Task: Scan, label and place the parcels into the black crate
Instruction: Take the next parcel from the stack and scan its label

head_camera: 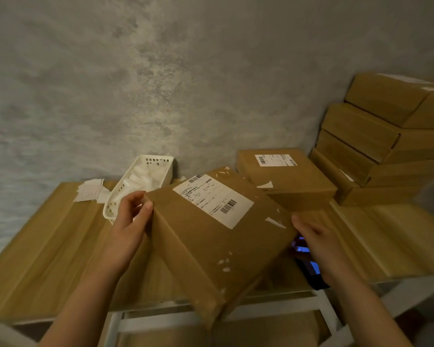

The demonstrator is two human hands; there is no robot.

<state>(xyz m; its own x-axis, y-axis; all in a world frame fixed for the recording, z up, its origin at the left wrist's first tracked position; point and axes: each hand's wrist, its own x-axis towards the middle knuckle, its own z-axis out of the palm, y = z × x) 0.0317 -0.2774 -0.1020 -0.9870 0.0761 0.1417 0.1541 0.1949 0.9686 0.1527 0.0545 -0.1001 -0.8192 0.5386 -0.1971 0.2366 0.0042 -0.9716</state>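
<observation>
Cardboard parcels: six in all. One parcel (pixel 218 236) tilted up between two hands, left hand (pixel 133 219) and right hand (pixel 318 244). One labelled parcel (pixel 286 176) flat behind. Four stacked parcels (pixel 376 146) at right. Shipping labels visible: two, held-parcel label (pixel 212 199) and rear label (pixel 274 160). White basket (pixel 140 184): one. Loose paper slips (pixel 89 190): small pile, count unclear. Lit device (pixel 311 266): one. Table (pixel 48 246): one.

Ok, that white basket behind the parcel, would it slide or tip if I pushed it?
The white basket looks like thin slotted plastic, so probably light and easy to slide on the smooth wooden table. It already sits tilted, so it may tip or spill.
</observation>
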